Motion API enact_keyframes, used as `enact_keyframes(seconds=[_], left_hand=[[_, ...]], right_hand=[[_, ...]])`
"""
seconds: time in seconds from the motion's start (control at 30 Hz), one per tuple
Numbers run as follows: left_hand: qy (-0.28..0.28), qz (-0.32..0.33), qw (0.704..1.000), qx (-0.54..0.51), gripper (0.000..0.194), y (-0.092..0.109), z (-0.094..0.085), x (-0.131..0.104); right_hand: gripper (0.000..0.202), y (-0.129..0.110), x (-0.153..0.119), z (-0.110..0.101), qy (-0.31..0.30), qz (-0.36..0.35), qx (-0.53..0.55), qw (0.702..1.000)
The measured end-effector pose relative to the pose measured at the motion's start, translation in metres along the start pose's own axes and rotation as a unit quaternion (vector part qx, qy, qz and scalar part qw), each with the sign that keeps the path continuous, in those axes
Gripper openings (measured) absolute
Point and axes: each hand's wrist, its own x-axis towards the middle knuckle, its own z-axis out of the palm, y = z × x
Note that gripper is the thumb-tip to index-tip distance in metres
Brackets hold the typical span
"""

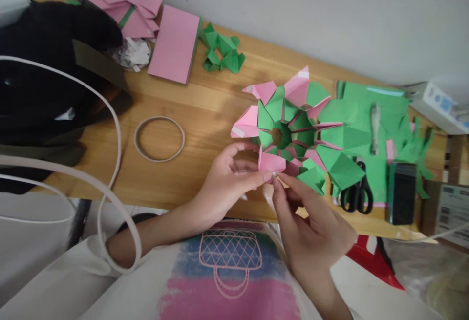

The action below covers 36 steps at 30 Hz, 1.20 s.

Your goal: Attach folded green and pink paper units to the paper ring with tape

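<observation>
A round folded-paper piece (pixel 276 110) in green and pink, with petals spreading round a central hole, sits in front of me. Small white patches mark the tips of several pink petals. My left hand (pixel 236 178) is closed on its near pink petal (pixel 271 162), thumb on the tip and fingers behind it. My right hand (pixel 308 217) pinches at the same tip, where a tiny whitish bit (pixel 274 175) shows between the fingertips. What exactly the right fingers hold is too small to make out.
A tape ring (pixel 159 117) lies left on the wooden table (pixel 205 115). Behind are pink sheets (pixel 175 44), a green folded piece (pixel 223 49) and crumpled paper (pixel 135 53). Right are green sheets (pixel 373 163), black scissors (pixel 357 195) and a black box (pixel 402 193). White cables (pixel 115 129) cross the left.
</observation>
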Motion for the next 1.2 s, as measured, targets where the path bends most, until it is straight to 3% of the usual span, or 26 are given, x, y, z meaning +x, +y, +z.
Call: enact_keyframes(seconds=[0.2,1.2], left_hand=[[-0.002,-0.016,0.997,-0.069,0.046,0.0032,0.0065,-0.0008],[-0.015,0.010,0.996,-0.086,0.041,0.0037,0.0097,-0.0035]], right_hand=[[0.028,0.0059,-0.0038,-0.0018,0.012,-0.067,-0.022,0.997],[0.028,0.0078,-0.0057,-0.0029,0.036,-0.086,-0.008,0.996]])
